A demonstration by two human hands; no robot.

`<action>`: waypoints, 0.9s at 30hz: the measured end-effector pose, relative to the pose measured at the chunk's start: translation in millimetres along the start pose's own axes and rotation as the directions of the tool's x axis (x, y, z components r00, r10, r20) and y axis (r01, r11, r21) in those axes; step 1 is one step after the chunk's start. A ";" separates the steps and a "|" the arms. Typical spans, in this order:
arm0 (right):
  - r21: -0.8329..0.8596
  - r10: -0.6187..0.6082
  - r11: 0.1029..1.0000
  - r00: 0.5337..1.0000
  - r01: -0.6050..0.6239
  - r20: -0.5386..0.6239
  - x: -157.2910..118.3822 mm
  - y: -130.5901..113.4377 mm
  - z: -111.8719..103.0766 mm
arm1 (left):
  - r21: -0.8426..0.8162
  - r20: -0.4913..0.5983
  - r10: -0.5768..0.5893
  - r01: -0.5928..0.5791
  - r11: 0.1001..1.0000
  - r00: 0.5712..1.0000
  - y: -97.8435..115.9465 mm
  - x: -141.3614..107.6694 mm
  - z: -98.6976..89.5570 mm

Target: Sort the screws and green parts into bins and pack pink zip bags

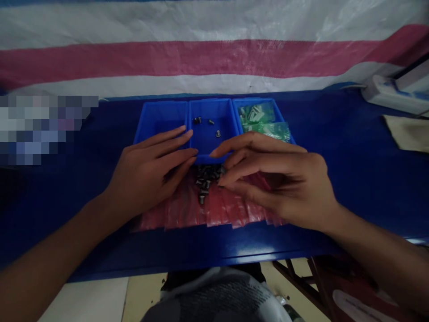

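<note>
A heap of small dark metal screws (207, 175) lies on a row of red plastic bags (217, 210), just in front of the middle blue bin (214, 145). My right hand (284, 179) is pinched at the heap's right side, its thumb and fingertips closed on what looks like one screw, mostly hidden by the fingers. My left hand (147, 167) lies flat with fingers stretched out, over the front of the left blue bin (164, 114) and the bags' left end. It holds nothing. A few loose screws (211, 121) lie inside the middle bin.
The right blue bin (237, 114) holds green plastic packets (268, 127) with white pieces inside. A white device (385, 94) and a beige cloth or paper piece (407, 132) are at the right of the blue table (348, 179). A striped sheet (214, 58) hangs behind.
</note>
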State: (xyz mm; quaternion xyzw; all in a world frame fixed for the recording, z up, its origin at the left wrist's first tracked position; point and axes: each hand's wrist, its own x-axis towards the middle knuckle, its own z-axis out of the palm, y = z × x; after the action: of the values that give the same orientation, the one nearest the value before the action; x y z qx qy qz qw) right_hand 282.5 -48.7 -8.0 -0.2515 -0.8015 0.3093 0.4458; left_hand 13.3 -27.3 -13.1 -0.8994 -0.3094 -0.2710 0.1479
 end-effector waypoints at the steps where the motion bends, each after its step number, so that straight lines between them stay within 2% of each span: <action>1: 0.097 0.058 0.994 0.998 -0.058 0.000 1.0 -1.3 -0.7 | -0.003 0.005 -0.003 0.003 1.000 1.000 -0.2 -0.2 -0.3; 3: 0.291 0.202 0.935 0.979 -0.204 0.036 2.3 -2.7 -0.6 | -0.004 0.014 -0.013 0.013 1.000 1.000 -0.4 -0.3 -0.9; 6: 0.443 0.410 0.783 0.898 -0.437 0.163 3.1 -1.4 1.4 | 0.005 0.018 -0.018 0.018 1.000 1.000 -0.4 -0.2 -1.2; 7: 0.460 0.454 0.745 0.873 -0.483 0.181 3.3 -0.4 2.0 | 0.005 0.015 -0.017 0.017 1.000 1.000 -0.3 -0.4 -1.1; 9: 0.499 0.506 0.706 0.851 -0.503 0.141 3.8 1.4 2.0 | 0.002 0.018 -0.021 0.021 1.000 1.000 -0.3 -1.0 -0.6; 11: 0.530 0.508 0.716 0.860 -0.453 0.049 3.9 2.0 0.4 | 0.001 0.030 -0.026 0.026 1.000 0.999 -0.5 -2.0 0.1; 12: 0.513 0.487 0.750 0.874 -0.417 -0.002 3.7 1.9 -0.8 | 0.004 0.031 -0.024 0.024 1.000 0.999 -0.8 -2.5 0.5; 14: 0.346 0.376 0.877 0.925 -0.333 -0.062 2.0 1.2 -3.1 | 0.011 0.034 -0.028 0.027 1.000 0.999 -1.2 -3.1 1.0; 15: 0.199 0.280 0.943 0.959 -0.266 -0.047 0.8 1.2 -3.7 | 0.013 0.032 -0.033 0.033 0.999 0.999 -1.3 -3.1 1.0; 16: 0.035 0.172 0.984 0.985 -0.172 0.014 -0.7 1.6 -3.6 | 0.012 0.028 -0.037 0.037 0.999 0.999 -1.3 -2.9 1.0; 17: -0.118 0.070 0.991 0.991 -0.056 0.113 -2.3 2.4 -2.8 | 0.010 0.024 -0.037 0.037 0.999 0.999 -1.1 -2.5 0.8; 19: -0.332 -0.059 0.927 0.943 0.173 0.326 -5.2 5.7 0.5 | 0.000 0.018 -0.022 0.022 1.000 1.000 -0.4 -1.6 0.5; 21: -0.430 -0.096 0.850 0.893 0.304 0.440 -7.3 9.8 4.5 | -0.005 0.009 -0.009 0.010 1.000 1.000 0.4 -1.0 0.4; 24: -0.455 -0.136 0.815 0.881 0.359 0.452 -8.6 14.5 7.7 | -0.007 0.014 -0.026 0.026 1.000 1.000 1.1 -0.9 0.3; 27: -0.451 -0.159 0.824 0.904 0.343 0.398 -8.4 15.3 7.0 | 0.003 0.016 -0.029 0.029 1.000 0.999 0.3 -0.9 -0.2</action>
State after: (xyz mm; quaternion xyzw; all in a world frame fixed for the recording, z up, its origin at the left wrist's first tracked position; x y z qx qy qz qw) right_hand 282.3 -45.9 -26.5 -0.1934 -0.9457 0.0622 0.2537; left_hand 12.8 -28.0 -13.4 -0.8967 -0.3240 -0.2656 0.1425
